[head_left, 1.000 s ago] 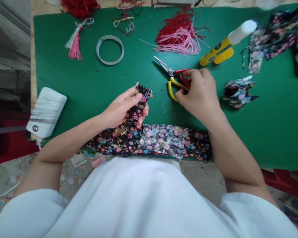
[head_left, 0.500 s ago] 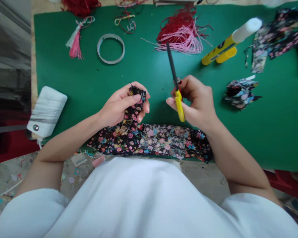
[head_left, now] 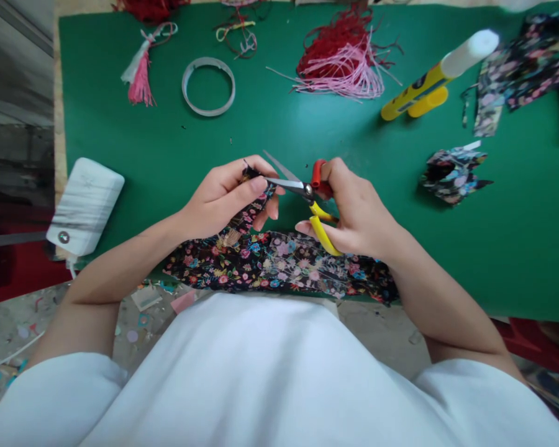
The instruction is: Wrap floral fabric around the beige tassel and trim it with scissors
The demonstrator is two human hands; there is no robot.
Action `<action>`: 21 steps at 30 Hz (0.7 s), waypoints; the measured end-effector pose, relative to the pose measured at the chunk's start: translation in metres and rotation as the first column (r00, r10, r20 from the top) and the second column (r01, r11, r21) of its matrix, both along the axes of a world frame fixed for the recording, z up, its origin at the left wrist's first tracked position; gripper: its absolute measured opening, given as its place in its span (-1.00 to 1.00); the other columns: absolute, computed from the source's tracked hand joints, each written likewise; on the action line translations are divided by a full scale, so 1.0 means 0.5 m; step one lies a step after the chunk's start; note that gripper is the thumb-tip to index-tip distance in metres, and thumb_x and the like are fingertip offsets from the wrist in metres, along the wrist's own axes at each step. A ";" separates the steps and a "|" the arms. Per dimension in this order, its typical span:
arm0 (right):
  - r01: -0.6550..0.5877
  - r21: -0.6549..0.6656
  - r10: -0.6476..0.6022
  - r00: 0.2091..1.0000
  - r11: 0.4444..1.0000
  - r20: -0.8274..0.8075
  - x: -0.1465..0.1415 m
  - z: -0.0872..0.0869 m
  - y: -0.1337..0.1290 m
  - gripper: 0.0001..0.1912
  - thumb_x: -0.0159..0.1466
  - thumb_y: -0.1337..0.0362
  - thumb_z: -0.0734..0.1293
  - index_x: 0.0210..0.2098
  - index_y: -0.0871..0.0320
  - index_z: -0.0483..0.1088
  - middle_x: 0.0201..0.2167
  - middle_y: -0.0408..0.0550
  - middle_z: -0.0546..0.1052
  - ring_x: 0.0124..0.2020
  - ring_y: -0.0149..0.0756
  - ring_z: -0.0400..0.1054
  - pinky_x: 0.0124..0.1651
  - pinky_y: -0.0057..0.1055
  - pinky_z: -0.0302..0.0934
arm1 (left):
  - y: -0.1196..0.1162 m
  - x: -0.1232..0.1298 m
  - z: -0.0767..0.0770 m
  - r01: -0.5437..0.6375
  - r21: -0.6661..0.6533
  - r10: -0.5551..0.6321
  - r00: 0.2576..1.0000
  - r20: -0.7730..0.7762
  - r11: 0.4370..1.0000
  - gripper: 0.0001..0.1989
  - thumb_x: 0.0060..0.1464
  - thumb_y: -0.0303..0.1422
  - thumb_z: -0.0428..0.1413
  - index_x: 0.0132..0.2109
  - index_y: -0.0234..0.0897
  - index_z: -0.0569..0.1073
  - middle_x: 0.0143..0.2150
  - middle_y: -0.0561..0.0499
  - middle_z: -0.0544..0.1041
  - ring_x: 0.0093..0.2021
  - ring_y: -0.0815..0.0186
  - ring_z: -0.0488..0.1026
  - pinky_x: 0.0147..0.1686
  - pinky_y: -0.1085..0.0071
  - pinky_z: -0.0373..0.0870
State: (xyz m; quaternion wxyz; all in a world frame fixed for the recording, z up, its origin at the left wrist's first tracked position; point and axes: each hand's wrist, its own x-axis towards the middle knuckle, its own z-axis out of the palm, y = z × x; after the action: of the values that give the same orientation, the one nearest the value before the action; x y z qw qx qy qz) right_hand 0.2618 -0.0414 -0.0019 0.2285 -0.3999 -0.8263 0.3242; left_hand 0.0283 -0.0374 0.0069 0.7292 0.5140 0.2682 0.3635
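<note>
My left hand (head_left: 230,195) pinches a piece of black floral fabric (head_left: 249,214) between thumb and fingers, with its frayed top edge sticking up past the thumb. In my right hand (head_left: 354,214) is a pair of scissors (head_left: 309,189) with red and yellow handles. The blades are parted and point left; the lower one reaches the fabric beside my left thumb, the upper one is above the fingertips. Below the hands, a wider strip of floral fabric (head_left: 302,261) lies along the table's near edge. Whether the held piece joins this strip cannot be made out.
On the green table (head_left: 168,149) are a tape ring (head_left: 186,87), a pink and white tassel (head_left: 140,77), red and pink threads (head_left: 345,68), a yellow glue bottle (head_left: 414,90), a crumpled floral scrap (head_left: 454,176) and a white power bank (head_left: 86,205). More floral fabric (head_left: 535,68) lies far right.
The scissors have swung from upright to pointing left and their blades have parted. My right hand has turned and brought them to the fabric. My left hand stays nearly in place.
</note>
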 end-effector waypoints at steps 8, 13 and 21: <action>-0.017 -0.078 0.026 0.993 0.997 0.113 0.001 0.013 0.003 -0.51 0.17 -0.18 0.31 -0.26 0.06 0.09 -0.37 -0.03 0.33 -0.41 -0.21 0.17 -0.39 -0.27 0.00 | 0.003 -0.004 0.003 -0.010 0.055 0.017 0.993 -0.114 0.998 -0.84 0.23 -0.27 0.11 -0.21 -0.29 0.45 -0.38 0.07 0.56 -0.53 0.51 0.48 -0.52 0.59 0.46; -0.045 -0.123 0.063 0.986 0.991 0.154 0.005 0.025 0.007 -0.51 0.19 -0.19 0.30 -0.27 0.08 0.12 -0.40 -0.05 0.33 -0.45 -0.28 0.11 -0.40 -0.29 -0.01 | 0.006 -0.007 0.009 -0.014 0.034 0.020 0.985 -0.171 0.999 -0.82 0.20 -0.28 0.14 -0.26 -0.32 0.48 -0.40 0.06 0.58 -0.54 0.51 0.48 -0.54 0.59 0.45; -0.113 -0.235 0.148 0.979 0.965 0.138 0.008 0.030 0.008 -0.44 0.19 -0.29 0.25 -0.41 0.09 0.09 -0.60 -0.23 0.18 -0.58 -0.44 -0.01 -0.46 -0.38 -0.13 | 0.005 -0.002 0.018 -0.013 -0.091 -0.007 0.978 -0.210 0.996 -0.77 0.15 -0.23 0.18 -0.32 -0.34 0.50 -0.45 0.08 0.61 -0.60 0.49 0.49 -0.59 0.61 0.46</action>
State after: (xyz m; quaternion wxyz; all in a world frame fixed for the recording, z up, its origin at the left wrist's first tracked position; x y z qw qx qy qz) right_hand 0.2655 -0.0376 0.0133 0.0951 -0.3918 -0.8238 0.3984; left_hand 0.0272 -0.0348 0.0160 0.7191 0.5150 0.3609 0.2957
